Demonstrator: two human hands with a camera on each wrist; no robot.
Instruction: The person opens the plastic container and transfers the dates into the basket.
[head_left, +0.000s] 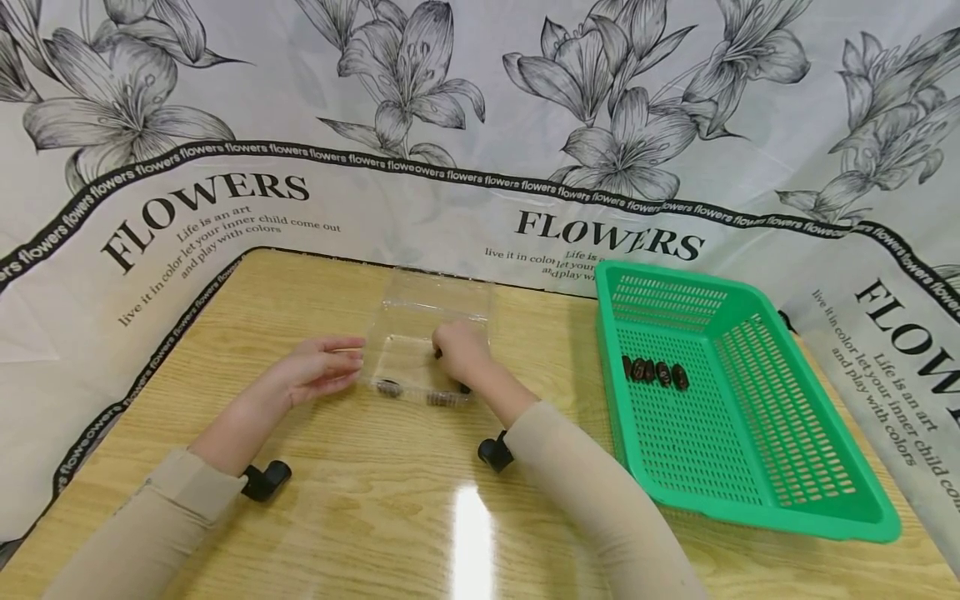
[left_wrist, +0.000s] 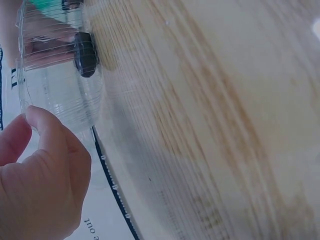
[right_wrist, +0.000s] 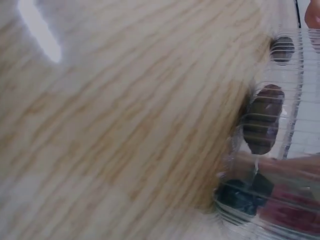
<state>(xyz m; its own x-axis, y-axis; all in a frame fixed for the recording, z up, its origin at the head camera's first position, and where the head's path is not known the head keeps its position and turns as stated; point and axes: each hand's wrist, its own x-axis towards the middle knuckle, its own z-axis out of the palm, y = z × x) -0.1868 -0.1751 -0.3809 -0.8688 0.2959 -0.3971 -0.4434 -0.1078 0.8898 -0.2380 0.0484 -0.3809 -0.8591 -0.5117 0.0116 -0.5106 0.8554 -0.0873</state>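
Observation:
A clear plastic box (head_left: 408, 358) with its lid (head_left: 438, 287) raised at the back stands on the table. My left hand (head_left: 326, 369) is at its left side; in the left wrist view, thumb and forefinger pinch the rim. Reaching inside the box, my right hand (head_left: 462, 350) holds a small dark piece (head_left: 438, 353), mostly hidden by the fingers. Other dark oval pieces lie along the near wall: one at the left corner (head_left: 388, 387), and a brown ridged group (right_wrist: 263, 119) near the middle. What exactly they are is unclear through the ribbed plastic.
A green perforated basket (head_left: 757, 518) stands on the right, with several dark brown oval pieces (head_left: 663, 374) in a row inside. Flower-printed cloth (head_left: 420, 200) hangs around the back and sides of the wooden table (head_left: 360, 517).

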